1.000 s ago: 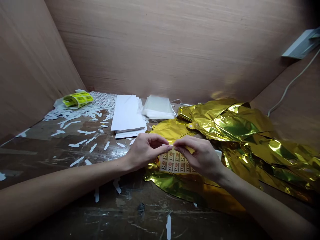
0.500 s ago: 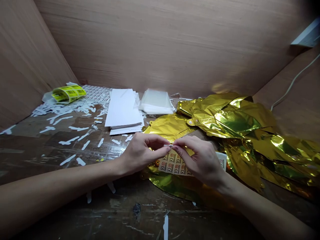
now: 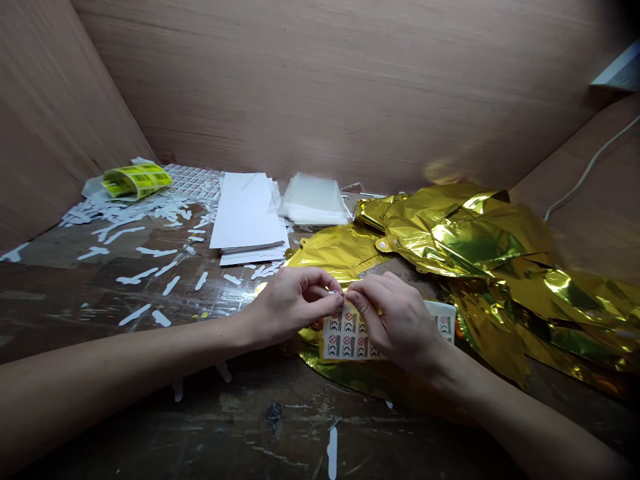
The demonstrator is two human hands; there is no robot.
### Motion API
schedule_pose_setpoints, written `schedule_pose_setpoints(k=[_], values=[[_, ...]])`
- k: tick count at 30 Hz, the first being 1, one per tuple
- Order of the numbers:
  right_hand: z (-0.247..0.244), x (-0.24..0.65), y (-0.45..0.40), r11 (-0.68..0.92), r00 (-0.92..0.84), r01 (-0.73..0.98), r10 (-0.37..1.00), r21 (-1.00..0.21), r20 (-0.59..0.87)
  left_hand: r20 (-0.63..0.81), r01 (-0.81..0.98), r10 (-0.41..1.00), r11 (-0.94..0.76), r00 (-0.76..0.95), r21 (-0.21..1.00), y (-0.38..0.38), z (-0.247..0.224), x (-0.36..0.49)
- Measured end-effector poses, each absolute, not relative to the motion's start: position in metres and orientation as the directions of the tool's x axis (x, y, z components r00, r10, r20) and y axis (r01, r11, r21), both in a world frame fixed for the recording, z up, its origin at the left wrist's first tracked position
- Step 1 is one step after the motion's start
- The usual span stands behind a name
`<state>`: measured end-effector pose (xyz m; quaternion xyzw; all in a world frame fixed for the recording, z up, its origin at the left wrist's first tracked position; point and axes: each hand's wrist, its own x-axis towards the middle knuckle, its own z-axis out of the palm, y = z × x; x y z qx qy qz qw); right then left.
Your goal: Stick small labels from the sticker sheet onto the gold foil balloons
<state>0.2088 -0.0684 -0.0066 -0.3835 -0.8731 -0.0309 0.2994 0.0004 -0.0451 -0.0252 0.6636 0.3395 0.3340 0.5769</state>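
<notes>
At centre frame, the left hand [image 3: 295, 303] pinches a tiny whitish piece [image 3: 334, 292], the right hand [image 3: 403, 320] bunched alongside — its hold I can't tell. Underneath, the label sheet [image 3: 347, 347] on gold foil [image 3: 337, 253] — plenty unpeeled, more foil heaped right.

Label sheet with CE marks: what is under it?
Gold foil shows beyond the near edge of the label sheet; what lies directly beneath is covered. The right hand hides part of the sheet.
</notes>
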Motion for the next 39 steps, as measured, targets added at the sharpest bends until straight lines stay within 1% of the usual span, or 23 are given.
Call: schedule_pose_setpoints(k=[3,6,10,13,17,20,28,31,34,36,37,39], values=[[-0.007,0.209,-0.068,0.701,-0.540,0.697,0.653,-0.154,0.531,0.018,0.047,0.826,-0.053,0.563,0.997,-0.045,-0.026,0.001],[-0.010,0.210,-0.068,0.691,-0.550,0.708,0.667,-0.144,0.502,0.020,0.014,0.825,-0.033,0.565,0.999,-0.045,-0.025,0.000],[-0.013,0.211,-0.067,0.674,-0.545,0.723,0.691,-0.151,0.475,0.067,0.037,0.830,-0.105,0.554,0.994,-0.042,-0.025,-0.001],[-0.015,0.211,-0.066,0.680,-0.550,0.721,0.681,-0.138,0.484,0.093,0.054,0.829,-0.148,0.552,0.988,-0.040,-0.024,-0.001],[-0.016,0.211,-0.066,0.698,-0.565,0.707,0.653,-0.111,0.505,0.101,0.051,0.873,-0.142,0.477,0.989,-0.037,-0.023,-0.002],[-0.017,0.210,-0.066,0.692,-0.564,0.713,0.661,-0.111,0.495,0.069,0.061,0.896,-0.106,0.439,0.992,-0.035,-0.023,-0.002],[-0.021,0.209,-0.066,0.709,-0.580,0.694,0.654,-0.126,0.486,0.013,0.079,0.871,-0.059,0.491,0.995,-0.032,-0.024,-0.003],[-0.020,0.209,-0.066,0.709,-0.583,0.695,0.654,-0.122,0.482,0.007,0.144,0.860,-0.093,0.510,0.985,-0.030,-0.024,-0.004],[-0.019,0.209,-0.067,0.709,-0.585,0.693,0.659,-0.130,0.473,0.032,0.164,0.868,-0.130,0.495,0.978,-0.030,-0.024,-0.005],[-0.017,0.209,-0.069,0.683,-0.572,0.715,0.693,-0.146,0.439,0.055,0.151,0.874,-0.145,0.483,0.978,-0.031,-0.023,-0.005],[-0.017,0.209,-0.070,0.650,-0.552,0.743,0.731,-0.163,0.402,0.065,0.145,0.878,-0.150,0.474,0.978,-0.032,-0.022,-0.005],[-0.014,0.208,-0.072,0.543,-0.481,0.812,0.830,-0.214,0.283,0.099,0.132,0.888,-0.176,0.449,0.976,-0.033,-0.020,-0.005]])
